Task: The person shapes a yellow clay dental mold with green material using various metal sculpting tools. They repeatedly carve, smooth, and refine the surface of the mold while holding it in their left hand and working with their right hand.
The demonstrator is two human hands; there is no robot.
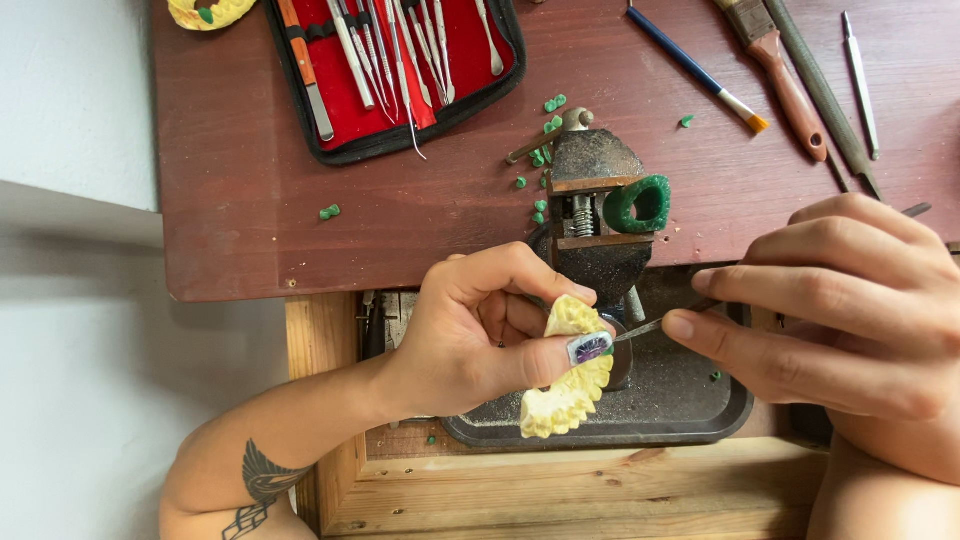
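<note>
My left hand (480,335) grips a pale yellow dental cast (565,395), a curved row of model teeth, thumb pressed across its middle. My right hand (850,300) pinches a thin metal tool (650,325) whose tip touches the cast right by my left thumbnail. Both hands hover over a dark metal tray (690,400) below the table edge. Just above them a small bench vise (595,215) clamps a green wax ring (640,203).
A red-lined tool case (395,70) with several steel instruments lies open at the top of the reddish wooden table (250,200). A blue-handled brush (695,68), a wooden-handled brush (790,85) and files lie at the top right. Green wax crumbs (545,130) are scattered near the vise.
</note>
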